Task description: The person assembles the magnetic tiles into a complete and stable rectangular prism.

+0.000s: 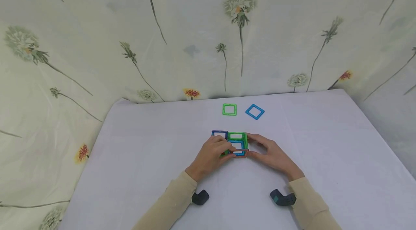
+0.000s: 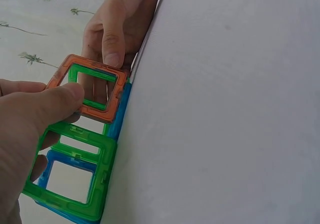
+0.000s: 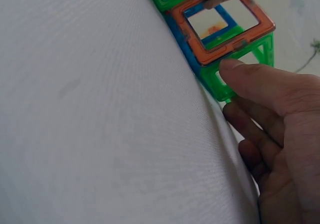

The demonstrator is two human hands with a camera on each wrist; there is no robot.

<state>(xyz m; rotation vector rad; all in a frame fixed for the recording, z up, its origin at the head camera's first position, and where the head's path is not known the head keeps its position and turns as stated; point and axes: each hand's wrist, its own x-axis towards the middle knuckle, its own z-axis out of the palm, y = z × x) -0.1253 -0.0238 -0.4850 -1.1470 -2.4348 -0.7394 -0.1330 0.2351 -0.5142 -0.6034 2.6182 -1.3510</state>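
Observation:
An open-topped structure of square magnetic tiles stands on the table between both hands. My left hand (image 1: 211, 153) pinches an orange magnetic tile (image 2: 118, 97) between thumb and fingers at the structure's front right. The orange tile's lower edge lies close to a blue tile (image 2: 119, 116); whether they touch is unclear. Left of it stands a green tile (image 2: 102, 171) in front, partly behind the left fingers. Around the right end, my right hand (image 1: 273, 155) holds a green side tile (image 3: 215, 86), its thumb at the orange tile's edge. A dark blue tile (image 1: 219, 131) forms part of the back.
Behind the structure lie two loose tiles, a green square (image 1: 229, 115) and a blue square (image 1: 250, 115) turned cornerwise. A white cloth covers the table (image 1: 146, 143). A flower-printed curtain (image 1: 195, 42) hangs along the table's back edge.

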